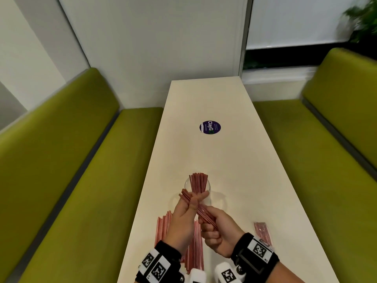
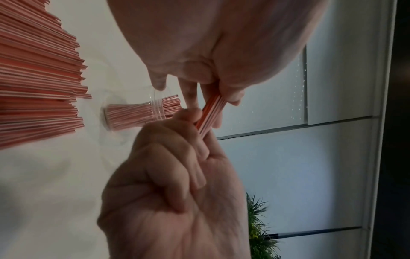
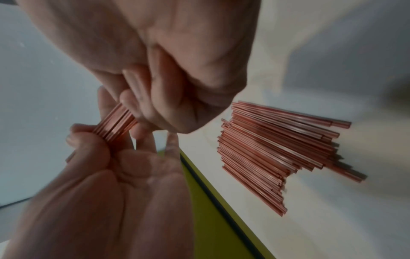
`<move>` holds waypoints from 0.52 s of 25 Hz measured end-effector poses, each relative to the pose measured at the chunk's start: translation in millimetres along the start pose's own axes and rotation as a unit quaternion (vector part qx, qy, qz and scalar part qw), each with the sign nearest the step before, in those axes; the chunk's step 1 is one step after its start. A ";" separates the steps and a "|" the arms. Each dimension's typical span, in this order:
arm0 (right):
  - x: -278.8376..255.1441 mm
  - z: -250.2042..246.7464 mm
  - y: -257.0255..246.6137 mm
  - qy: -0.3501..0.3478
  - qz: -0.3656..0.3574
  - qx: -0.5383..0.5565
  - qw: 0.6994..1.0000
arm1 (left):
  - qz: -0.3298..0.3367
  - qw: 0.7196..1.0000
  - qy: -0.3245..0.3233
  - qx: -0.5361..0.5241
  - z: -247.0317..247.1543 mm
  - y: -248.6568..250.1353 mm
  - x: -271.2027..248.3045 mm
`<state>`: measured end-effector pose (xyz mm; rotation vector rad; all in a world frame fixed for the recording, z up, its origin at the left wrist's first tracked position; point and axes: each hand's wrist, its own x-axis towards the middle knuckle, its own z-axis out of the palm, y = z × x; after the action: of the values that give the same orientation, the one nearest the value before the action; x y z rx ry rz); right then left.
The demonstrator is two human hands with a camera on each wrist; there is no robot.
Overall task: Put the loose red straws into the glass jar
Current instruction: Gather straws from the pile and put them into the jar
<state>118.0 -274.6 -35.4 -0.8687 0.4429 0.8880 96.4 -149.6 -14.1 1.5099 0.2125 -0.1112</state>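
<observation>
We see both hands sharing one small bundle of red straws (image 1: 196, 209) just above the tabletop (image 1: 234, 160). The left hand (image 1: 183, 219) pinches the bundle's far end between thumb and fingers, and the right hand (image 1: 216, 231) has its fingers curled tight round the near end; both grips are grasping the bundle. The bundle's long axis runs from 4 o'clock at the right hand to 10 o'clock at the left. The glass jar (image 1: 186, 185) stands directly beyond the left hand, toward 12 o'clock, so that hand is the nearer one. The jar already holds an upright sheaf of red straws (image 1: 198, 181) poking above its rim. A loose pile of straws (image 1: 195, 242) lies flat under the wrists, toward 6 o'clock. We judge the bundle must tip upright before it can drop in.
</observation>
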 end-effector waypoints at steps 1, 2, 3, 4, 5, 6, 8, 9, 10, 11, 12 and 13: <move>-1.1 -2.4 1.4 0.003 -0.004 0.003 1.000 | -0.005 1.000 -0.007 0.002 -1.3 -2.3 -1.2; -2.8 -3.1 -0.6 0.003 -0.015 -0.001 1.000 | -0.002 1.000 -0.010 0.001 -2.8 -2.2 -0.7; -4.2 -2.9 -2.5 0.003 -0.032 -0.010 0.999 | 0.009 1.000 -0.004 0.007 -4.5 -0.6 -0.4; -5.6 -2.7 -4.0 0.010 -0.049 -0.029 0.998 | 0.018 1.000 0.006 0.009 -7.9 1.6 0.1; -7.6 -2.4 -6.0 0.020 -0.069 -0.055 0.996 | 0.025 0.999 0.020 0.008 -12.3 4.9 1.7; -8.9 -2.5 -7.7 0.031 -0.090 -0.080 0.992 | 0.032 0.999 0.031 0.005 -16.8 8.6 3.1; -11.6 -1.3 -10.1 0.045 -0.117 -0.120 0.985 | 0.051 0.997 0.053 0.019 -24.0 17.9 4.8; -12.8 0.9 -11.1 0.049 -0.127 -0.136 0.981 | 0.063 0.995 0.061 0.045 -25.9 21.6 5.3; -13.7 3.4 -11.8 0.053 -0.137 -0.154 0.977 | 0.076 0.992 0.061 0.082 -25.5 23.8 5.1; -14.1 6.2 -12.3 0.056 -0.147 -0.171 0.973 | 0.088 0.987 0.056 0.126 -23.3 25.4 4.1; -14.1 8.5 -12.7 0.057 -0.157 -0.184 0.969 | 0.097 0.980 0.048 0.166 -19.7 26.4 2.2; -13.3 10.1 -13.0 0.060 -0.165 -0.194 0.965 | 0.101 0.974 0.042 0.196 -17.1 26.4 1.4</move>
<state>120.9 -277.3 -14.5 -1.3185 0.2182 0.6217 101.9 -130.9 10.6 1.9225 0.1063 0.0804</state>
